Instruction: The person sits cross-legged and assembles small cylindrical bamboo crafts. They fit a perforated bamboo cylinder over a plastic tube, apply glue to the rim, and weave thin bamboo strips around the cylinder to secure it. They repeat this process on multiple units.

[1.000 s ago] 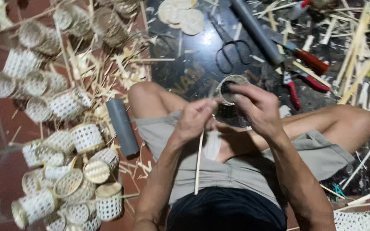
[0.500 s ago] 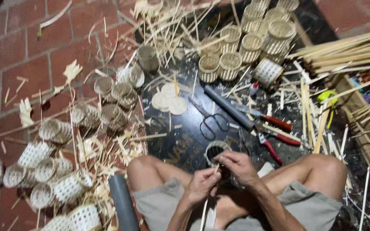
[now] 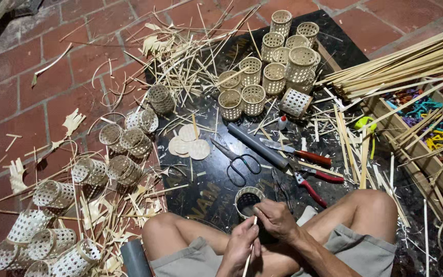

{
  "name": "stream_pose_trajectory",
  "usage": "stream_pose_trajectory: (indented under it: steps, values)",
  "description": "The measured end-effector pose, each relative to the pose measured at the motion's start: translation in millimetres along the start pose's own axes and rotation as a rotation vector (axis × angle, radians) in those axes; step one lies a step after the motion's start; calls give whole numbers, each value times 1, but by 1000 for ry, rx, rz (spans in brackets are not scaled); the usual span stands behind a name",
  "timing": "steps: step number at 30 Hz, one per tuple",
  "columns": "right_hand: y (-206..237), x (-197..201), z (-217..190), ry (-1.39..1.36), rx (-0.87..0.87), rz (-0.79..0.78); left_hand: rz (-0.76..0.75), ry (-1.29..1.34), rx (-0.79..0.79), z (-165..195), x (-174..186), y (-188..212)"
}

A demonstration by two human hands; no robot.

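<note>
A red brick floor (image 3: 37,97) carried a dark mat (image 3: 216,179). The right hand (image 3: 278,220) gripped the small woven basket (image 3: 247,201) near the knees; the left hand (image 3: 242,245) pinched a bamboo strip (image 3: 248,254). Excess bending would likely snap the strip.

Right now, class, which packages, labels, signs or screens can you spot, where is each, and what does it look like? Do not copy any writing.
Dark mat with faint pale printed lettering: on the brick floor, before the person's knees.
Small white bottle with red cap: on the mat beside the woven bamboo cylinders; label unclear.
No screens or signs.
</note>
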State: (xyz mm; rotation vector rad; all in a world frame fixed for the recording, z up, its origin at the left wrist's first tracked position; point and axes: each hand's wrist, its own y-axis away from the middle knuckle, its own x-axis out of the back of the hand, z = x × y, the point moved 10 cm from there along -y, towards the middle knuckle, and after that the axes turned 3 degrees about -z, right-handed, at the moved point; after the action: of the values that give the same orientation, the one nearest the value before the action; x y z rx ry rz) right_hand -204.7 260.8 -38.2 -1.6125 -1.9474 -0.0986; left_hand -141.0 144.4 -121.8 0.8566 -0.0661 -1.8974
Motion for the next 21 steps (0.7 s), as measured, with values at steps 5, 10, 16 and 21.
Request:
stream_pose_trajectory:
  steps: [5, 10, 16, 21]
  values:
    - [15, -35, 41, -615, -526, -205, -47, 38, -61, -4, 7, 1]
    - [0, 0, -22, 25, 61, 18, 18, -14, -31, -16, 12, -3]
    - [-6, 5, -39, -30, 68, 28, 43, 6, -12, -4, 15, -7]
    - [-9, 10, -64, 77, 220, 42, 10, 35, -77, 4, 3, 0]
